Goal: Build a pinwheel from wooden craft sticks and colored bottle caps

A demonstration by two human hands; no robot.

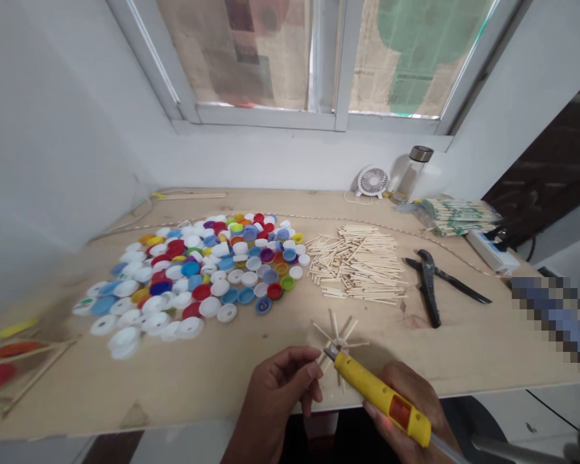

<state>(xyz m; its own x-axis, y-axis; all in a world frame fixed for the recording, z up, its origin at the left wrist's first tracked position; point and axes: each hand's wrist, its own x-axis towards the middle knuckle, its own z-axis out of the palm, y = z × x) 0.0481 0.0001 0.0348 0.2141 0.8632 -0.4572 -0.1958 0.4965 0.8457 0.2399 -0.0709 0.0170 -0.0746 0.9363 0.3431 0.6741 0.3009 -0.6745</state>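
Note:
My right hand is wrapped around a yellow hot glue gun, with a glue stick coming out of its back end. The gun's metal nozzle sits over a spoked piece near the front edge of the table. Several short wooden sticks radiate from a pale cap-like centre in this piece. At its left side, my left hand has thumb and forefinger pinched on one wooden stick. Part of the spoked piece is hidden behind the gun and fingers.
Many coloured bottle caps spread over the left. Behind the spoked piece lies a stick pile, with pliers to its right. A small fan, glass bottle, bagged sticks and power strip stand farther back.

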